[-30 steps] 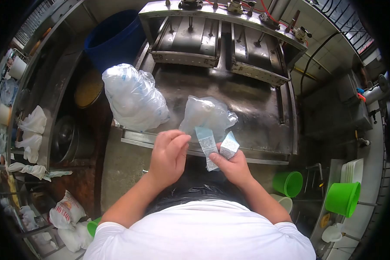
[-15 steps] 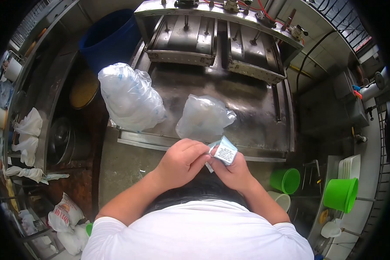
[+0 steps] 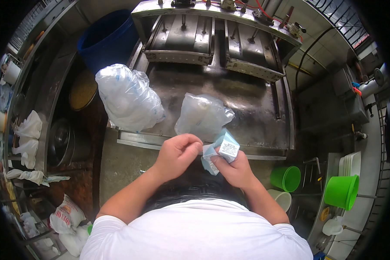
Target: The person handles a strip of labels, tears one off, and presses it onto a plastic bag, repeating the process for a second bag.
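Note:
My right hand [image 3: 236, 168] is closed around a small light-blue and white printed packet [image 3: 228, 148], with the thumb pressed on its near side. A loose flap of the packet hangs to the left of that thumb. Just left of the packet, my left hand [image 3: 179, 157] is curled, its thumb and forefinger pinched together. Whatever those fingertips hold is too small to make out. Beyond the hands, a translucent plastic bag [image 3: 204, 115] lies on the metal worktop [image 3: 251, 110]. To its left stands a larger, bulging clear plastic bag [image 3: 128, 97].
Two metal trays [image 3: 177, 57] sit at the back of the worktop beneath valves. A blue barrel [image 3: 106, 41] stands back left. At right are green buckets [image 3: 341, 193]. Shelving with bags and containers runs along the left, with a printed sack [image 3: 67, 215] below.
My left hand has drawn away slightly to the left from the packet. The packet now looks more spread, with its flap hanging down beside my right thumb.

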